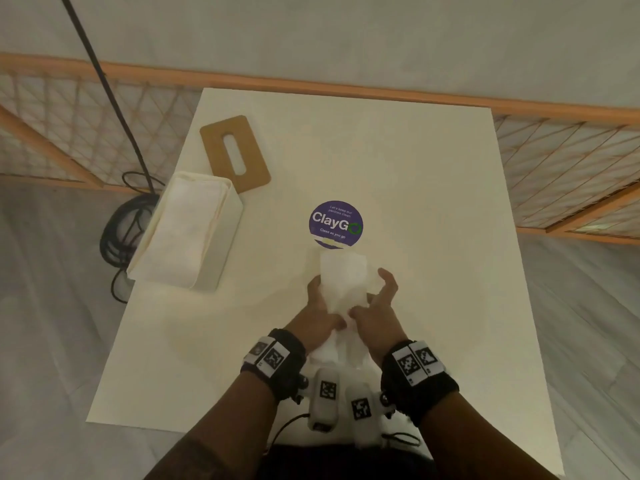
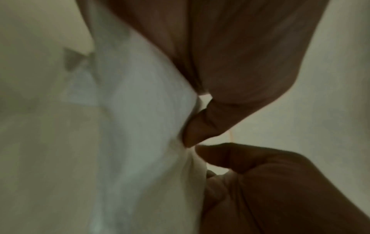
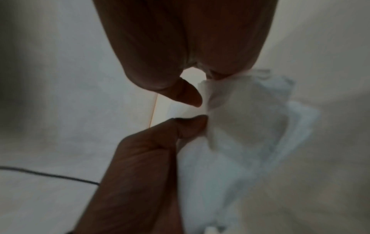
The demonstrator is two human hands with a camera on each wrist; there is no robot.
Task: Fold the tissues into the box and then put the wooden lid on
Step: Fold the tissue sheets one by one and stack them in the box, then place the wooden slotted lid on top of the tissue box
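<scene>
Tissue (image 1: 343, 282) is up off the surface (image 1: 415, 202), held between both hands near the middle, a bit toward the near edge. It's white, partly folded, w/ a flat panel facing up and looser layers trailing back toward the wrists. Left hand (image 1: 317, 315) has it on the left side: in the left wrist view thumb and a fingertip (image 2: 192, 131) meet on the tissue's (image 2: 130, 126) edge, so that grip is pinching it. Right hand (image 1: 375, 313) takes the right side; right wrist view shows thumb and finger closed on a corner of the tissue (image 3: 240, 114), also a pinch, other fingers curled loosely above.

Just beyond the tissue, a round purple sticker (image 1: 336, 224) is stuck flat at mid-surface. Box (image 1: 187, 233) sits at the left edge, open on top, w/ white tissues stacked inside. Wooden lid (image 1: 234, 153), slot cut thru it, lies flat toward the far left corner, just beside the box's far end. Black cable (image 1: 117, 233) is coiled on the floor left of the surface.
</scene>
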